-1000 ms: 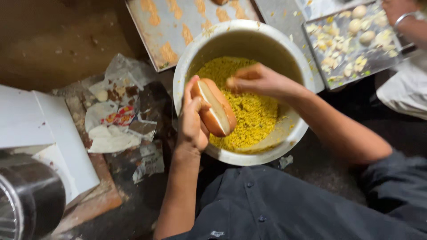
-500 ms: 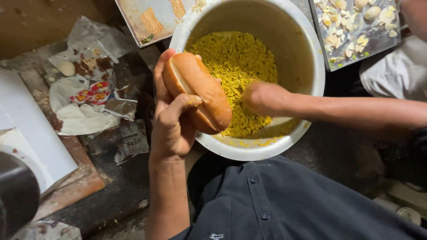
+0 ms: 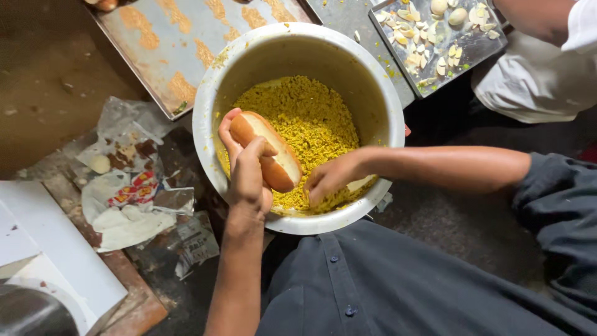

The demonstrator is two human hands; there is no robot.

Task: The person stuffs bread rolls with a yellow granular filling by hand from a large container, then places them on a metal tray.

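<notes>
Here, split bun (image 3: pixel 267 151) lying diagonally, left hand (image 3: pixel 247 173) gripping.

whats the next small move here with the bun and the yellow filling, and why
Probably lift a pinch of the yellow filling up to the bun. The left hand holds the split bun over the big metal pot, cut side toward the right hand, whose fingertips are down in the filling at the near edge. The slit looks empty so far, so filling it seems next.
</notes>
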